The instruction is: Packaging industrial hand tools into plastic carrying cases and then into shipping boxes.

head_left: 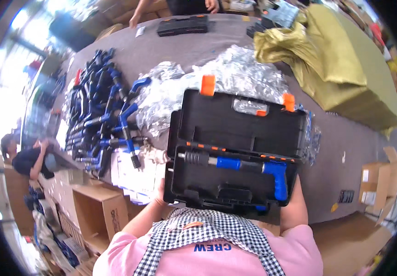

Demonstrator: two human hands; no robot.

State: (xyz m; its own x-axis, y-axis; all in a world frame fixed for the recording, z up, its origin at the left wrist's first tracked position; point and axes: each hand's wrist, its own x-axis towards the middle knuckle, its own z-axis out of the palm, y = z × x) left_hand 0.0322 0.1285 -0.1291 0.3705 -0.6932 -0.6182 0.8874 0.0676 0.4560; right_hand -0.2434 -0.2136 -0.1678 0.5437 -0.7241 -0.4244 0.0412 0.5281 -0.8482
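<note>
An open black plastic tool case (240,124) with orange latches is right in front of me, its lid folded back on the far side. In its lower half lies a blue and black nail gun (228,163), its blue grip toward the right. My left hand (160,194) is at the case's left side and my right hand (296,186) at its right side, holding it between them. The case hides most fingers of both hands. Another black case edge (173,133) shows behind the left side, with a bit of blue at the lower right.
Many blue and black nail guns (99,108) are heaped at the left, beside papers (138,172). Clear plastic bags (230,69) lie beyond the case. A yellow-green sack (332,60) is at far right, a closed black case (182,26) near another person's hand (134,20). Cardboard boxes (99,214) stand around.
</note>
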